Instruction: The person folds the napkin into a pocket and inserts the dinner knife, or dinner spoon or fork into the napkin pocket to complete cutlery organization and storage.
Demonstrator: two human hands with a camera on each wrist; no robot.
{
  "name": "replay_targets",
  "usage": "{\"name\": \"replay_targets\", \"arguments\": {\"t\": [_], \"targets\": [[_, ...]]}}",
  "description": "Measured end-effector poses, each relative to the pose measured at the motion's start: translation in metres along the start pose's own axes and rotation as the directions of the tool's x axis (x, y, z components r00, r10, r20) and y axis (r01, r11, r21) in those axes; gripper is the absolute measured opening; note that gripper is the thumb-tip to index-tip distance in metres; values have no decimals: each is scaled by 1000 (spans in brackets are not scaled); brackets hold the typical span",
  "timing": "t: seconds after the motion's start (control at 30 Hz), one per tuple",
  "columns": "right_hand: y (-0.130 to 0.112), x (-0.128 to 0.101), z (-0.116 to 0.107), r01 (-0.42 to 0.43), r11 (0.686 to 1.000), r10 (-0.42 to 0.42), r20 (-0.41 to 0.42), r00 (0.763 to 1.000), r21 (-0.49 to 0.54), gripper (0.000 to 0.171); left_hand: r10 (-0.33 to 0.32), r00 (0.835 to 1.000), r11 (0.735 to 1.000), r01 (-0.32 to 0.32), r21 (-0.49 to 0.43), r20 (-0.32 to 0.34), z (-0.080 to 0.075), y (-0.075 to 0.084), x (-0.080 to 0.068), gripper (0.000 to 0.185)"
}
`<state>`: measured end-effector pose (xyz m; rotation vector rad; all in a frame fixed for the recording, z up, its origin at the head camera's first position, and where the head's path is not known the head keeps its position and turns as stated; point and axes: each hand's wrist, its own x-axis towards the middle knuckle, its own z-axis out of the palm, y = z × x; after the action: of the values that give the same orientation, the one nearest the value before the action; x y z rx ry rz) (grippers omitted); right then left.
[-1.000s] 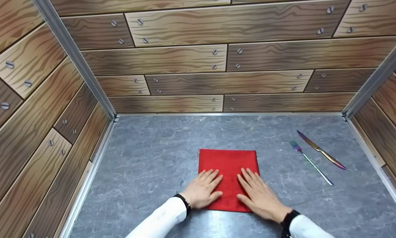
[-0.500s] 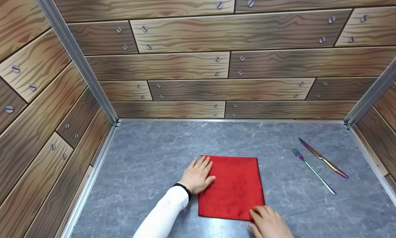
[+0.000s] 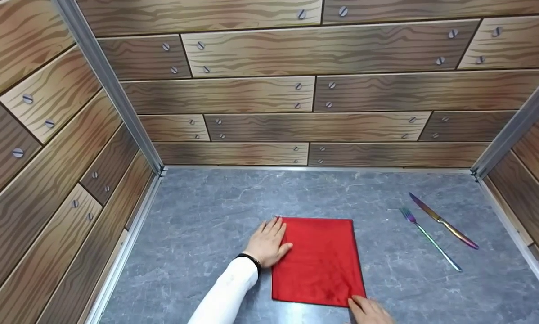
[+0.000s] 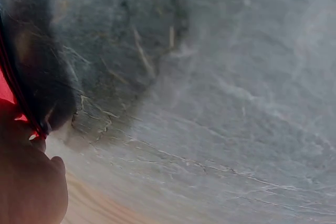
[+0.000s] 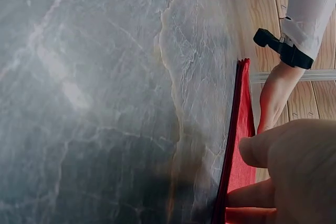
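Observation:
A folded red cloth napkin (image 3: 319,261) lies flat on the grey marbled surface, its layers stacked at the edge in the right wrist view. My left hand (image 3: 267,243) rests flat on the napkin's left edge near the far corner, fingers straight and thumb spread inward. At the near right corner, my right hand (image 3: 370,311) touches the cloth with its fingertips; the lower frame edge cuts off the rest of it. The right wrist view has this hand's thumb and fingers (image 5: 257,195) against the red cloth. Only part of the left hand (image 4: 31,182) appears in the left wrist view.
A rainbow-coloured fork (image 3: 431,238) and a matching knife (image 3: 445,221) lie slanted on the surface to the right of the napkin. Wood-patterned walls (image 3: 251,94) with metal edging enclose the back and both sides.
Both hands lay flat on the napkin's lower half before. The left has moved up to the far left edge, while the right has slid down to the near right corner. The head view has tilted slightly.

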<state>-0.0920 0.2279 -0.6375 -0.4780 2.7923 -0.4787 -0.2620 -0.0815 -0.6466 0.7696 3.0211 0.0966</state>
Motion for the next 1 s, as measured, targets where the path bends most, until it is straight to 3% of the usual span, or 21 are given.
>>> {"name": "replay_targets", "arguments": {"t": [0.23, 0.33, 0.43, 0.53, 0.77, 1.0], "targets": [[-5, 12, -10, -191, 979, 179, 156, 971, 65, 73, 12, 1000, 999, -10, 52, -22, -18, -5, -8, 64], [-3, 9, -13, -191, 981, 190, 73, 979, 12, 66, 26, 998, 998, -23, 51, -49, -24, -7, -18, 59], [3, 5, -16, -130, 988, 122, -93, 988, -82, 56, 41, 995, 998, -38, 40, -89, -26, -10, -30, 55], [11, 8, -23, -95, 980, 59, -204, 977, -174, 47, 44, 992, 999, -42, 24, -122, -26, -13, -44, 50], [30, 30, -38, -96, 979, 42, -281, 959, -179, 48, 18, 993, 1000, -20, -16, -118, -28, -12, -83, 43], [47, 69, -55, -34, 989, -13, -309, 951, -146, 56, -13, 994, 1000, 14, 5, -110, -27, 7, -113, 39]]}}
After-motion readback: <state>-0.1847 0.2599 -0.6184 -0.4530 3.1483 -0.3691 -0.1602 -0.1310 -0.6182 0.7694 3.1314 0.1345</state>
